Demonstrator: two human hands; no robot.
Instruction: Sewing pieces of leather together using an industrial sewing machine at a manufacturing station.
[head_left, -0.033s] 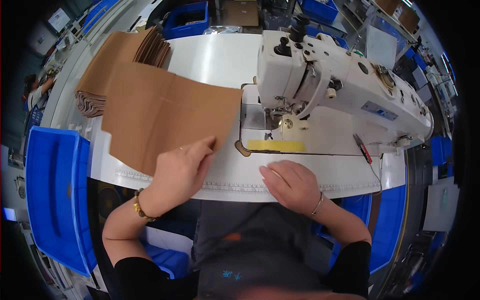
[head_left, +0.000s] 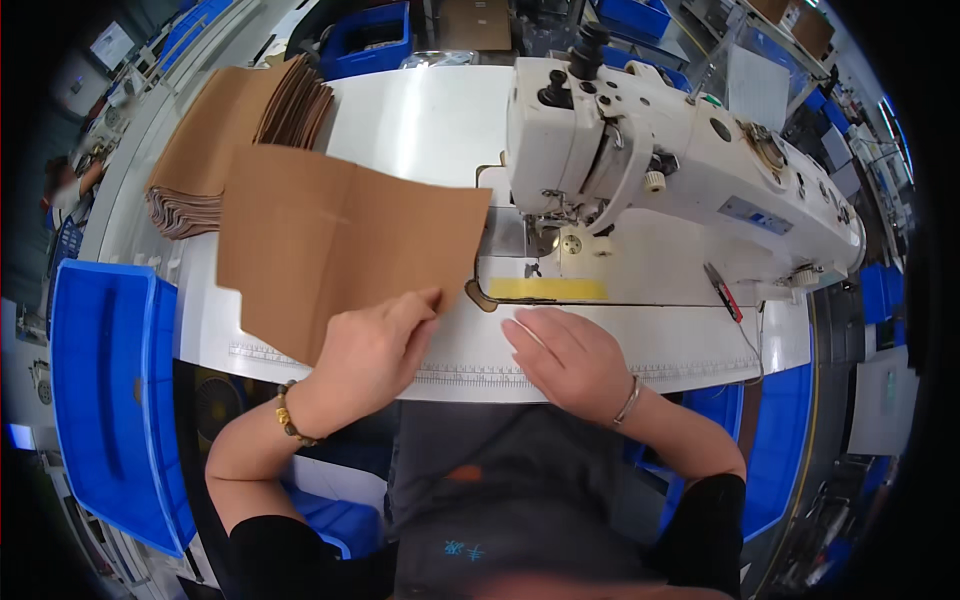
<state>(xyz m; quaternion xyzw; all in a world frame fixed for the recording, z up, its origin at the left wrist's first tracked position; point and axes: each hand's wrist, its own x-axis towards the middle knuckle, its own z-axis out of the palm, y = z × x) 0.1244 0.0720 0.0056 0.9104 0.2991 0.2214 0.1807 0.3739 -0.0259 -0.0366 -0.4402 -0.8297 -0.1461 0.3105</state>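
Note:
A flat brown panel (head_left: pixel 330 245), perhaps leather or fabric, lies slanted over the white sewing table, its right edge close to the needle plate. My left hand (head_left: pixel 375 340) pinches its near right corner between thumb and fingers. My right hand (head_left: pixel 568 358) rests near the table's front edge, holding nothing, fingers stretched forward side by side. Beyond it stands a white sewing machine (head_left: pixel 610 150); its presser foot area (head_left: pixel 545 235) is left of the arm's base. A folded stack of similar brown panels (head_left: pixel 215 135) lies behind at the left, partly covered by the panel.
A yellow strip (head_left: pixel 548 289) lies before the needle plate. Red-handled snips (head_left: pixel 724 292) lie on the right of the table. A ruler tape (head_left: pixel 470 376) runs along the front edge. A large blue bin (head_left: pixel 112 400) stands left, and another blue bin (head_left: pixel 785 450) is below right.
My left hand has drawn the brown panel slightly right and nearer to me, turning it a little. My right hand has shifted slightly left, toward the panel.

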